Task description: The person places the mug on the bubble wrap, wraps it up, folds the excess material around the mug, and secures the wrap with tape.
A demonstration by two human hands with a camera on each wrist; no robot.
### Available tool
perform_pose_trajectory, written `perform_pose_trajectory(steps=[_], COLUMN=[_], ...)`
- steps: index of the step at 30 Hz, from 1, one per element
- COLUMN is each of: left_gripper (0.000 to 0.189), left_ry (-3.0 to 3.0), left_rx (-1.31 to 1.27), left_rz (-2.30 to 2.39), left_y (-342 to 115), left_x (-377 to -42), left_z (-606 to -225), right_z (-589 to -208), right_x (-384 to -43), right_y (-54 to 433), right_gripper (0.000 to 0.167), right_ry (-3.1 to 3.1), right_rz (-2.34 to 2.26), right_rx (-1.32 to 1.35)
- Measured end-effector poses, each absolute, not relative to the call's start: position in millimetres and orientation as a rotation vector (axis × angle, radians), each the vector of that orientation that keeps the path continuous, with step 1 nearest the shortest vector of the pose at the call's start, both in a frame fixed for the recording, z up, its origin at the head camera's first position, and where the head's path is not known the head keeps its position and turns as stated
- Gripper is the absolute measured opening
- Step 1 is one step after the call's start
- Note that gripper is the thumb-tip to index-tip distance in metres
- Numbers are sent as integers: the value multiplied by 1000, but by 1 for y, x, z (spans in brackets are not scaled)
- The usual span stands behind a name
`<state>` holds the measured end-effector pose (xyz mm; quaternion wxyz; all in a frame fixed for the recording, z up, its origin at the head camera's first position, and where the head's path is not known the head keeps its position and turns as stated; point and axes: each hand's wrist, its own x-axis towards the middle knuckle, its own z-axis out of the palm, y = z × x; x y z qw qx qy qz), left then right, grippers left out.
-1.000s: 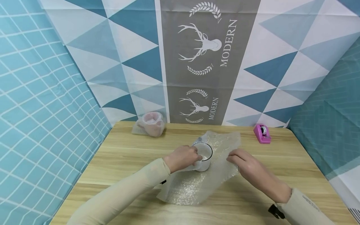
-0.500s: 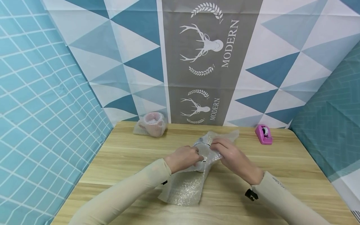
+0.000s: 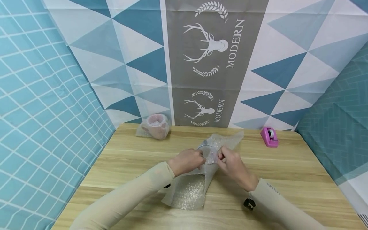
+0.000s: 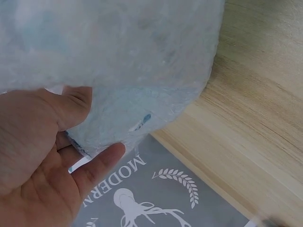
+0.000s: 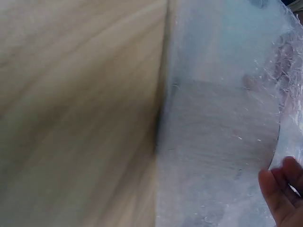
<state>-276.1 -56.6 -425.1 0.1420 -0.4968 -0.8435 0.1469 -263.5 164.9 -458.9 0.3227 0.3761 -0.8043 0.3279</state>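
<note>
A white mug (image 3: 204, 150) with a dark rim stands on the table, partly covered by a sheet of clear bubble wrap (image 3: 188, 195). My left hand (image 3: 188, 162) holds the mug and wrap at the left of the rim, its fingertips reaching into the mouth. In the left wrist view, thumb and fingers bracket the wrapped edge, and the wrap (image 4: 118, 47) hides much of the mug. Across the right side, my right hand (image 3: 234, 164) pinches a folded-over part of the sheet close to the rim. The mug's wall (image 5: 218, 127) shows through the plastic in the right wrist view.
A pink mug (image 3: 157, 126) in bubble wrap stands at the back left of the wooden table (image 3: 115, 179). At the back right sits a pink tape dispenser (image 3: 269, 137). Patterned cloth (image 3: 143, 64) hangs behind the table.
My right hand has brought the right side of the bubble wrap leftward over the mug, then drawn slightly down toward me. The left hand has stayed at the rim.
</note>
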Motion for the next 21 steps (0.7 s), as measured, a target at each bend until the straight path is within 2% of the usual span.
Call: perform_pose_trajectory(steps=[5,12,16,21], left_gripper=[21,28,36,46], left_ry=[-2453,-2482,-2417,-2256], left_rx=[-1449,-1464,-1471,-1362], left_rz=[403,208,162,138], left_y=[-57,-63,-65,-68], left_x=[-277,-281,-283,-283], left_z=[-425,-431,-435,-436], right_z=[-466,-478,-481,-479], right_x=[-259,-252,-249,-250], right_y=[168,175,177,179], right_gripper=[1,51,61,64], right_ry=[-2105,-2150,-2183,-2199], right_rz=[821,564,386,318], right_rx=[1030,1141,1190,1216])
